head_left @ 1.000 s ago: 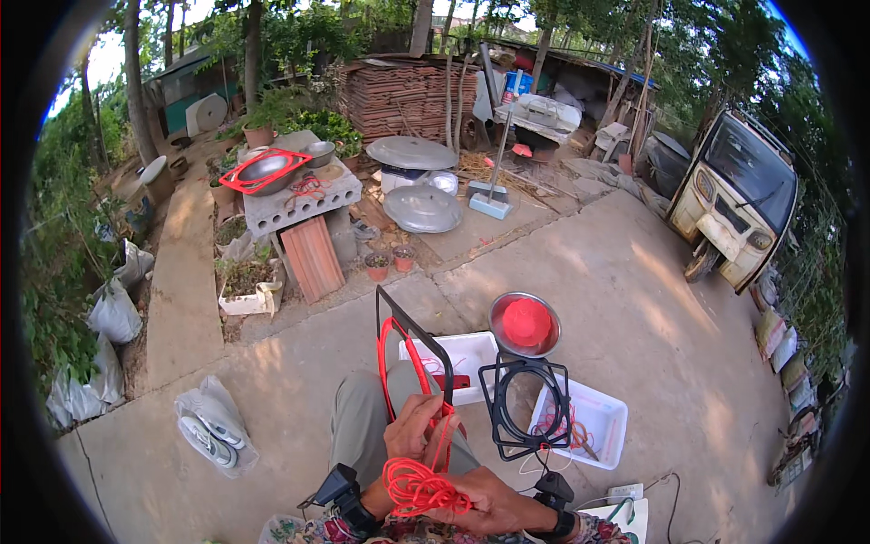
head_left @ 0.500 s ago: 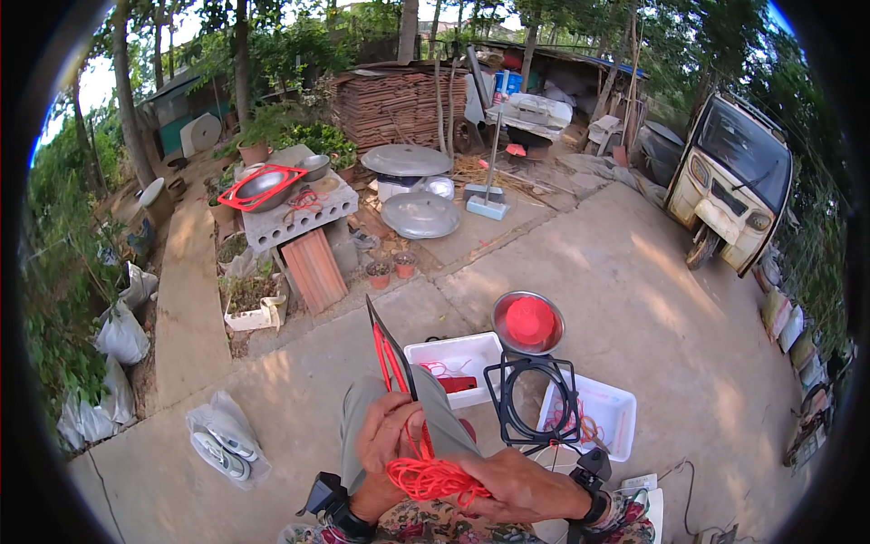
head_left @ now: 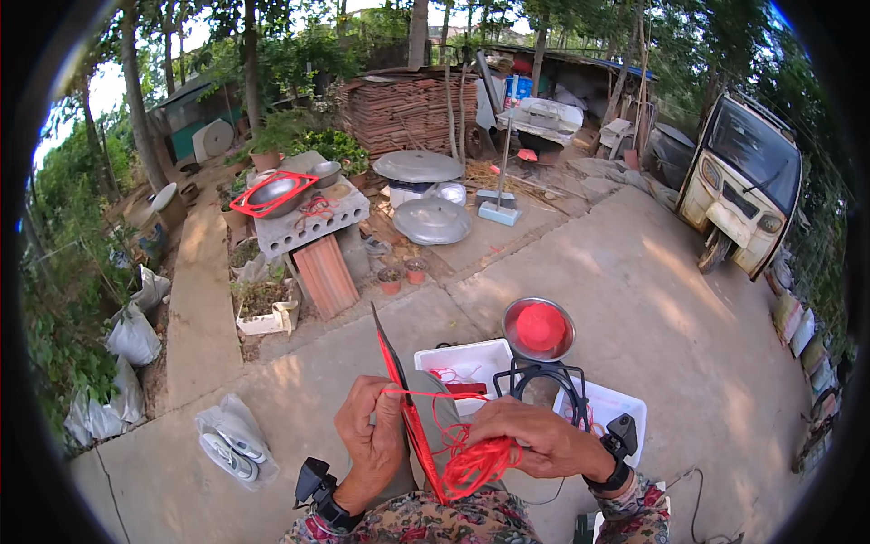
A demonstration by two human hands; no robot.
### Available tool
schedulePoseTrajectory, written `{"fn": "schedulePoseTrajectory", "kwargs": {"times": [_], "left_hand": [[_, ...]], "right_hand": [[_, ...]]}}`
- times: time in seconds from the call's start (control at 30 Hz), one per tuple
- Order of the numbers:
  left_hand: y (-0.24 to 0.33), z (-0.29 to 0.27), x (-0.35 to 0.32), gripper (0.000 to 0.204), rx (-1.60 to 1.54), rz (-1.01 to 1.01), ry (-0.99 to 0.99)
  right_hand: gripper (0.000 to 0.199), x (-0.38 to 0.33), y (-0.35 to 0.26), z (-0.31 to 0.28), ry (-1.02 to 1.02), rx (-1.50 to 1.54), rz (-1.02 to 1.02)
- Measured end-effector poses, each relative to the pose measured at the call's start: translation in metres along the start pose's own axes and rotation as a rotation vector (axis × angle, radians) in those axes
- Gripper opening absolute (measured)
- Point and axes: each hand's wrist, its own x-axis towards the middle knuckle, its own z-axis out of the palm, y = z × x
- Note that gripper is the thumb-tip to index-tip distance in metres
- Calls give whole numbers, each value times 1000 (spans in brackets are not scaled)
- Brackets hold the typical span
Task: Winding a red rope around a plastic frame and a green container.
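A black flat frame partly wrapped in red cord (head_left: 422,444) stands edge-on between my hands, its lower end at my lap. On its left side my left hand (head_left: 372,433) is closed, thumb and fingers pinching a strand of the cord. From there the strand runs taut across the frame to my right hand (head_left: 536,437). That hand is closed round a loose bundle of red cord (head_left: 480,465), whose loops hang below the fingers. Whether the left fingers also touch the frame is hard to make out.
Ahead stand two white trays (head_left: 480,355) with cord in them, a black frame (head_left: 566,376) and a steel bowl (head_left: 569,322) with a red item. Bagged shoes (head_left: 231,449) lie left. A concrete slab (head_left: 322,218) holds a red frame and bowls. A three-wheeled vehicle (head_left: 748,181) stands right.
My left hand has moved left, off the front of the frame, drawing a strand out taut. My right hand has risen and moved right with the bundle. The frame is now more upright and edge-on.
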Motion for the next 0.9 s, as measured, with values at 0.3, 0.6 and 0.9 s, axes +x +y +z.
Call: {"fn": "schedulePoseTrajectory", "kwargs": {"times": [0.3, 0.6, 0.9], "left_hand": [[-2, -3, -1, 27, -140, -191, 15], [1, -13, 18, 24, -564, -581, 71], [13, -20, 43, 22, -650, -397, -181]], "right_hand": [[22, -23, 56, -66, 1284, 1410, -252], [18, -28, 30, -24, 500, -43, 35], [22, 18, 81, 22, -77, -241, 249]]}}
